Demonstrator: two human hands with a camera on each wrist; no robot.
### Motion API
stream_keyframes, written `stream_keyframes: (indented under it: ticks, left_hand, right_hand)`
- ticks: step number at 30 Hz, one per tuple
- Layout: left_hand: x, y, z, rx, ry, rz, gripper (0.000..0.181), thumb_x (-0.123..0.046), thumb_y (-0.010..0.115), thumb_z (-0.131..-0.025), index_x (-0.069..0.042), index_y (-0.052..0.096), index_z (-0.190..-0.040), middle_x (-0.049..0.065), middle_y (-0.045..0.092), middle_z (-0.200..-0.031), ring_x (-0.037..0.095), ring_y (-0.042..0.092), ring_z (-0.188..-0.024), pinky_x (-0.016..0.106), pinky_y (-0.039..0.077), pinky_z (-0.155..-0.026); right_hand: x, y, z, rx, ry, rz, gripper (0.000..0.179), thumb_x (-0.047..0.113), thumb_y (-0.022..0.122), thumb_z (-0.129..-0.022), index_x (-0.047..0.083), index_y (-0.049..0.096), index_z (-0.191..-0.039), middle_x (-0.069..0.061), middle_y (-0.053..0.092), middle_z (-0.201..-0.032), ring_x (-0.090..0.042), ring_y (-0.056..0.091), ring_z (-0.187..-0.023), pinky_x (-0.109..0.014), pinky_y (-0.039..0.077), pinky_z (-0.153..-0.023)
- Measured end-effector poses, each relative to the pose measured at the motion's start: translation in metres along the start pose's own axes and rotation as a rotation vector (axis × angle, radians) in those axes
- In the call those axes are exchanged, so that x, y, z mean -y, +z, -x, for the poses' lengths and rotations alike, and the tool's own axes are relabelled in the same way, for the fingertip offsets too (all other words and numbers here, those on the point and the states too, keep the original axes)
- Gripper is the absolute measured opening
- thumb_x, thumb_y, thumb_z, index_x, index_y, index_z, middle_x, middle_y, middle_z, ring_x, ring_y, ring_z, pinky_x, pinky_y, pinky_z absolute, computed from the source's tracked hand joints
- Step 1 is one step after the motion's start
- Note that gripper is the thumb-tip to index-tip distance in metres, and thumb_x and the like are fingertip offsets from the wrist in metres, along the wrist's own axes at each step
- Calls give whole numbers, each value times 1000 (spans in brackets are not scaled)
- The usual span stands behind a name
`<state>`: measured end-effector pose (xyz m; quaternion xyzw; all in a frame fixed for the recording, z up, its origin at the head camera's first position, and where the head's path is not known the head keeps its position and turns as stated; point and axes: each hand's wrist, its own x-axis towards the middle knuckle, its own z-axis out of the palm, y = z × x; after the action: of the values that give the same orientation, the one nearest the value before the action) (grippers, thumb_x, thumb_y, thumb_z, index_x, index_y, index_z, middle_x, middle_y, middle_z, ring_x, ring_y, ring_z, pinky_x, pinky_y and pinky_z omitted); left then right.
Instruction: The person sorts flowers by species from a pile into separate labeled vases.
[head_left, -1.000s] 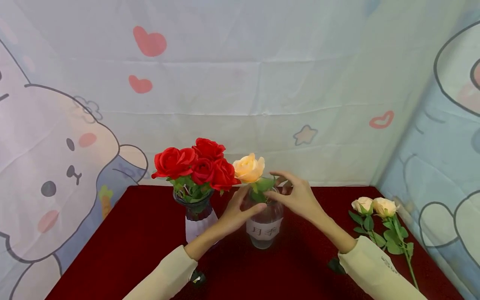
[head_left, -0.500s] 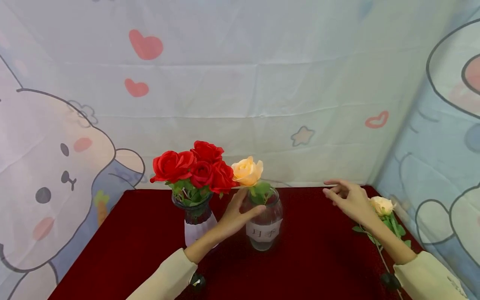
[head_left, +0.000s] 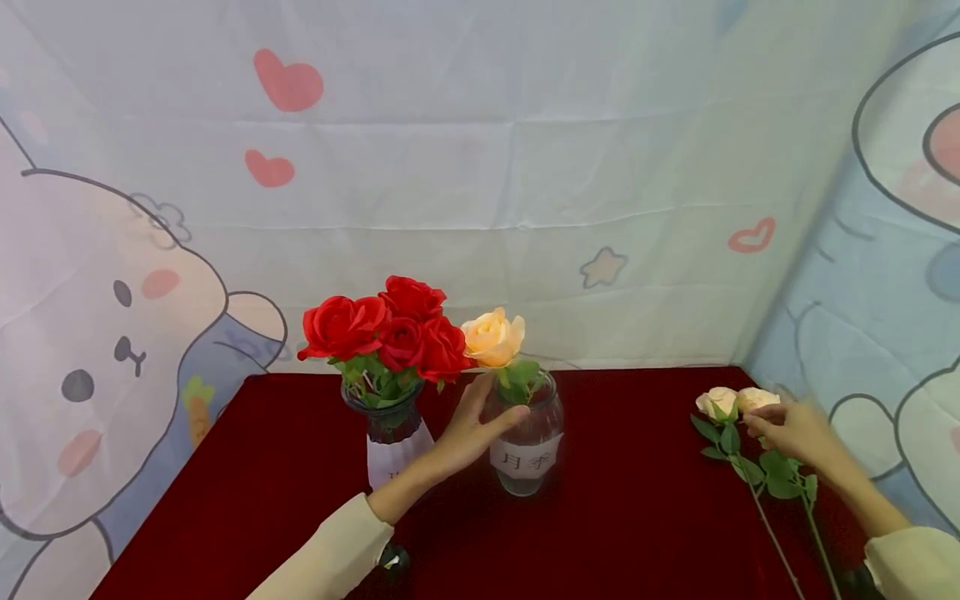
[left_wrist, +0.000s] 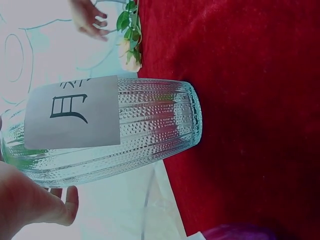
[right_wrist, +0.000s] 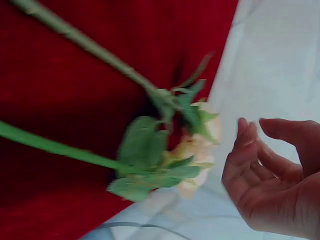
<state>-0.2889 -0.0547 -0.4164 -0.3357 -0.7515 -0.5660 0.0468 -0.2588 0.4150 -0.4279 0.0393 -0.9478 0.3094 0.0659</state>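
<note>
A clear glass vase (head_left: 546,414) with a paper label stands upright near the table's middle and holds one peach rose (head_left: 493,337). My left hand (head_left: 467,432) holds the vase by its upper left side, thumb across the front; in the left wrist view, the ribbed glass (left_wrist: 150,117) fills the middle. At the right, two pale peach roses (head_left: 717,405) lie with leafy green stems. My right hand (head_left: 801,433) is over the flower heads, fingers loosely bent. In the right wrist view that hand (right_wrist: 280,180) appears apart from the roses (right_wrist: 197,150), with nothing between thumb and fingers.
Left of the glass vase stands a dark-rimmed vase (head_left: 393,417) of several red roses (head_left: 402,342), wrapped with a white label. Dark red cloth (head_left: 615,500) covers the table. A printed curtain (head_left: 480,167) closes off the back and sides.
My right hand has left the peach rose in the glass vase and moved right to the two lying roses. My left hand has stayed at the vase.
</note>
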Motion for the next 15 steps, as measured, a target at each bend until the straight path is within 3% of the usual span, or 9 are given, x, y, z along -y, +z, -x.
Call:
stream_keyframes:
  ticks: [2, 6, 11, 15]
  left_hand:
    - [-1, 0, 0, -2, -10, 2, 63, -25, 69, -98, -19, 41, -154, 10, 40, -156, 29, 34, -147, 58, 31, -120]
    - [-2, 0, 0, -7, -29, 1, 63, -26, 69, -98, -20, 40, -155, 9, 39, -156, 29, 33, -148, 59, 29, -121]
    - [-2, -1, 1, -14, -46, -9, 62, -28, 70, -98, -21, 43, -153, 8, 43, -153, 28, 34, -146, 59, 29, -120]
    - [1, 0, 0, -3, -48, 0, 62, -32, 70, -97, -20, 44, -152, 9, 43, -152, 29, 35, -145, 60, 31, -119]
  right_hand:
    - [-8, 4, -1, 35, 0, 32, 34, 11, 58, -103, -21, 67, -108, -19, 76, -83, -9, 65, -56, -24, 49, -49]
    - [-20, 17, -4, 11, -23, 81, 25, 5, 61, -97, -18, 72, -93, -12, 74, -71, -5, 55, -46, -24, 44, -46]
    - [-24, 32, -7, 56, 43, 61, 28, 11, 63, -98, -16, 72, -95, -10, 74, -71, -9, 56, -50, -26, 47, -49]
    - [-25, 35, -6, 26, 67, 121, 26, 12, 66, -95, -13, 73, -89, -5, 69, -63, -12, 55, -52, -30, 45, -51]
